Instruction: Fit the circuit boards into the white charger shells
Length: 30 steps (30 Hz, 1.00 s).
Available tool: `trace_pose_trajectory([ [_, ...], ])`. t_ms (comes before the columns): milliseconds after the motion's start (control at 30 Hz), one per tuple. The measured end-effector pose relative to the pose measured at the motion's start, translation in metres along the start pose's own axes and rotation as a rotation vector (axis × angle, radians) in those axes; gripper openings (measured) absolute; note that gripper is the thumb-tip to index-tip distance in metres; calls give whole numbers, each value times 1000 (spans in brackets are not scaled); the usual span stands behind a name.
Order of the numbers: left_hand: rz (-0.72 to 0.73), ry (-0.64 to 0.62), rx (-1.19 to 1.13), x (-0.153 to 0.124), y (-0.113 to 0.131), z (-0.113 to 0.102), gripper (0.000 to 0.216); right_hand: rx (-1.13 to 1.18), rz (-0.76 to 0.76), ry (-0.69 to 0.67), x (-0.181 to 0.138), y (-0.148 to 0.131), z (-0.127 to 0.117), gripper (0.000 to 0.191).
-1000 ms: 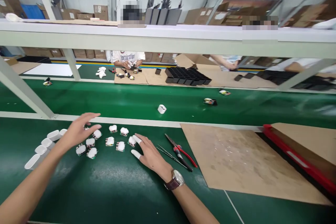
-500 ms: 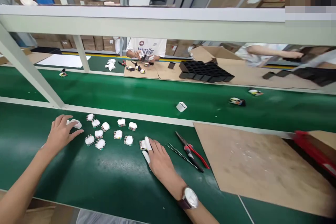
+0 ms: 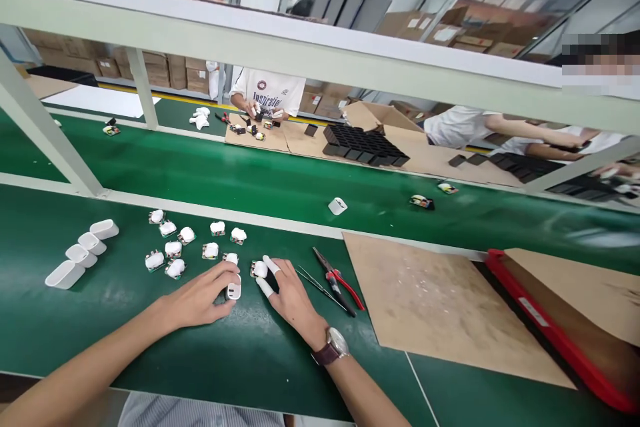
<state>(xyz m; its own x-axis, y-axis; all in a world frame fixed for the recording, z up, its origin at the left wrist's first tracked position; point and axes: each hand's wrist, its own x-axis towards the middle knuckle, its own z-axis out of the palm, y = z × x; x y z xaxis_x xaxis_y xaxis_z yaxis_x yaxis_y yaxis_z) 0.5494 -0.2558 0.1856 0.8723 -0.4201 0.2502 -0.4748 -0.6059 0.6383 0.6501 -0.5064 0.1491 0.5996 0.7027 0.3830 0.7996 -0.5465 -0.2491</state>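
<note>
My left hand (image 3: 203, 297) rests on the green bench with its fingers closed around a small white shell (image 3: 233, 289). Just to its right, my right hand (image 3: 286, 295), with white cots on the thumb and forefinger, pinches a small white-topped part (image 3: 259, 269). A watch sits on that wrist. Several similar small parts (image 3: 187, 235) lie scattered just beyond both hands. A row of empty white shells (image 3: 80, 254) lies further left.
Red-handled pliers (image 3: 338, 279) and tweezers (image 3: 320, 287) lie right of my right hand, beside a cardboard sheet (image 3: 440, 300). A red tray (image 3: 560, 330) sits far right. A white shell (image 3: 337, 205) rides the conveyor belt (image 3: 280, 180). People work across it by black trays (image 3: 363, 145).
My left hand came from the shells at the left to the middle, carrying one white shell next to my right hand. My right hand stayed on its small part.
</note>
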Motion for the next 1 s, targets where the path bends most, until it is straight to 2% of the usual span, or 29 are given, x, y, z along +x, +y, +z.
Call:
trace_pose_trajectory([
  [100,-104,13,-77,-8,-11,16,59,191,52,134,-6,-5,-1,37],
  [167,-167,34,-111,-14,-18,21,70,257,96,166,-10,-18,-6,37],
  [233,-208,60,-135,-17,-22,26,71,304,110,177,-12,-35,-15,39],
  [400,-251,145,-75,-19,-24,30,71,305,-16,204,-10,-58,-38,49],
  [467,-272,132,-62,-18,-22,26,81,306,-11,221,-10,-58,-42,50],
  [533,-246,63,-93,-16,-19,20,87,321,7,226,-11,-57,-42,50],
  [600,-183,-29,-140,-13,-16,16,77,343,20,218,-13,-57,-41,49],
  [667,-145,-61,-174,-11,-14,17,61,359,29,207,-16,-61,-40,50],
  [833,-75,105,-85,-9,-15,30,56,286,-26,199,-22,-70,-37,49],
  [1000,-27,148,25,-11,-15,35,48,193,-64,152,-27,-73,-37,51],
])
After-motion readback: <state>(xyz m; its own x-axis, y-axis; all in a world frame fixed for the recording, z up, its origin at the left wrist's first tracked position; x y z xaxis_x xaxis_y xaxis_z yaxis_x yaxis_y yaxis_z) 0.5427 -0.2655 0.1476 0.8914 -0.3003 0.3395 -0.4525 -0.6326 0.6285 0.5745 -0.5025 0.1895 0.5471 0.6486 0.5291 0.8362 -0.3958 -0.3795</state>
